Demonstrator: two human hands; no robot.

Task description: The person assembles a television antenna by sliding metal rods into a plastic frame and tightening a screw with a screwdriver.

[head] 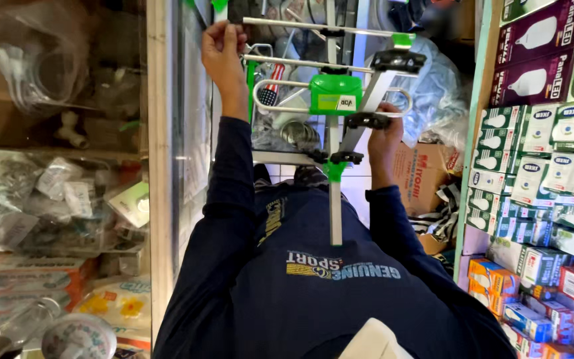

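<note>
Left hand [224, 50] closed around end of cross rod on aerial antenna [333, 100], raised in front of chest. Right hand [385, 136] clamped on slanted bracket beside green plastic housing [335, 94]. Antenna held in air between glass cabinet [161, 166] and shelf of bulb boxes [539, 173]. Risk: narrow aisle, protruding rods likely to strike glass or snag boxes if swung; thin rod may bend under one-sided grip.

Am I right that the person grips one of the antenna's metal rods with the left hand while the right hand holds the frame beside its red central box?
Not quite: the head view shows the central box on the antenna is green, not red. The left hand does grip a metal rod, and the right hand holds the frame beside it.
</note>
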